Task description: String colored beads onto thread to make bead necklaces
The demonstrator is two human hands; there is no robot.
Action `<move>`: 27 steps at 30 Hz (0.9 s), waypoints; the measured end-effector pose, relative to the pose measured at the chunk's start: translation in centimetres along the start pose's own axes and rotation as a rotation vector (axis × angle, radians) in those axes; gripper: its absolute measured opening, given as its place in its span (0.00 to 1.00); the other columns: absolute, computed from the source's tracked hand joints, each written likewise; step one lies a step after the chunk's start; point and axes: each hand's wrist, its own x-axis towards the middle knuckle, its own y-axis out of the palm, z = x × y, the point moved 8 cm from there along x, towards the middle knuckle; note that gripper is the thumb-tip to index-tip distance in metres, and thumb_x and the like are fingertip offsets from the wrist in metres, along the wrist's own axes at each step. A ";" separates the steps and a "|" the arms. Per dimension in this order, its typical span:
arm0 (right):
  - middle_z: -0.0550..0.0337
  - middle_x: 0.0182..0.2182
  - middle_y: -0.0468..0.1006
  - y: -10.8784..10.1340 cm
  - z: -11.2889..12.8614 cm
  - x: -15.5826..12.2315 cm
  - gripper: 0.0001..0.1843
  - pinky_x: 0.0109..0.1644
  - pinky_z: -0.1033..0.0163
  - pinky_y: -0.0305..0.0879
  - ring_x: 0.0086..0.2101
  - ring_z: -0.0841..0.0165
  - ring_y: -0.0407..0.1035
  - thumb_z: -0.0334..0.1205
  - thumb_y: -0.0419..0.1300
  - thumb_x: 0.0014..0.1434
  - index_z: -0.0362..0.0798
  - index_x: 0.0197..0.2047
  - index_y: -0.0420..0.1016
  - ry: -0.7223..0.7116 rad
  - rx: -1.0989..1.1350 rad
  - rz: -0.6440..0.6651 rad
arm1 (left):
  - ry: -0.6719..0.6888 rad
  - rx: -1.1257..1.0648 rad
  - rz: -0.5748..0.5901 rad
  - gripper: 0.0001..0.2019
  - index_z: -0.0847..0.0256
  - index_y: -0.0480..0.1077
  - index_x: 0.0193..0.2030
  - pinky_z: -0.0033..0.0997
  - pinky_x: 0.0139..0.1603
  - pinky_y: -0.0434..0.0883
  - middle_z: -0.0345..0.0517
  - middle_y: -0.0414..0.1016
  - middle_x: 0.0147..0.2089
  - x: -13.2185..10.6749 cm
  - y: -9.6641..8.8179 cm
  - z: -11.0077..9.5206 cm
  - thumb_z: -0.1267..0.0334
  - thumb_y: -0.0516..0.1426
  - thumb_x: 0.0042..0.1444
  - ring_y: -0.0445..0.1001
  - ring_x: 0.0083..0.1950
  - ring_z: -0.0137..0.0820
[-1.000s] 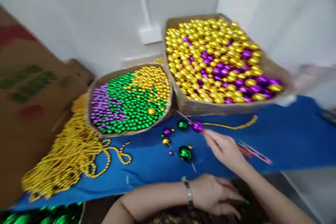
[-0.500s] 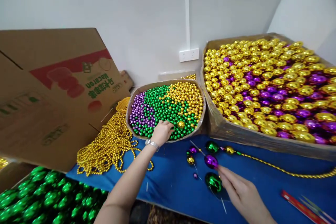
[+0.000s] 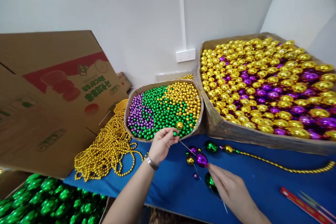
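My left hand [image 3: 162,142] hovers at the near rim of a round cardboard tray [image 3: 126,117] of small purple, green and gold beads, its fingertips pinching a small green bead [image 3: 175,133] at the end of a thin wire [image 3: 187,146]. My right hand [image 3: 228,186] rests on the blue cloth [image 3: 262,185], fingers pinched on the wire just behind a large purple bead [image 3: 201,160] threaded on it. A large green bead [image 3: 210,180] lies partly under that hand. Loose beads [image 3: 190,160] sit nearby, and a strung gold strand [image 3: 278,168] runs off to the right.
A big cardboard box [image 3: 236,131] of large gold and purple beads stands at the right. Gold bead strands [image 3: 107,150] are piled on the left beside a tilted printed carton [image 3: 52,91]. A bin of large green beads [image 3: 39,203] sits bottom left. Red scissors [image 3: 301,204] lie bottom right.
My left hand has lifted out of the small-bead tray with a green bead and brought it to the wire's tip. My right hand shifted slightly left with the purple bead.
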 end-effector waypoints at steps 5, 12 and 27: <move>0.54 0.34 0.81 0.0 0.1 0.1 0.18 0.35 0.65 0.74 0.31 0.66 0.77 0.35 0.45 0.65 0.45 0.43 0.76 -0.006 -0.039 0.020 | -0.081 -0.186 0.032 0.11 0.66 0.74 0.38 0.26 0.35 0.72 0.51 0.76 0.39 -1.5 1.8 0.7 0.61 0.62 0.50 0.75 0.35 0.28; 0.54 0.33 0.81 -0.1 -0.3 -0.2 0.18 0.34 0.65 0.74 0.31 0.67 0.77 0.35 0.44 0.65 0.46 0.43 0.76 -0.004 -0.102 0.038 | -0.062 -0.141 0.068 0.11 0.66 0.76 0.38 0.25 0.33 0.70 0.53 0.77 0.40 -1.8 2.1 0.7 0.61 0.62 0.51 0.75 0.33 0.28; 0.55 0.35 0.82 0.0 -1.3 -1.0 0.18 0.35 0.64 0.75 0.33 0.65 0.77 0.36 0.44 0.65 0.46 0.43 0.76 0.011 -0.130 -0.001 | 0.514 1.254 0.110 0.17 0.59 0.68 0.53 0.44 0.55 0.62 0.53 0.72 0.52 3.4 3.6 -3.3 0.61 0.54 0.57 0.67 0.54 0.41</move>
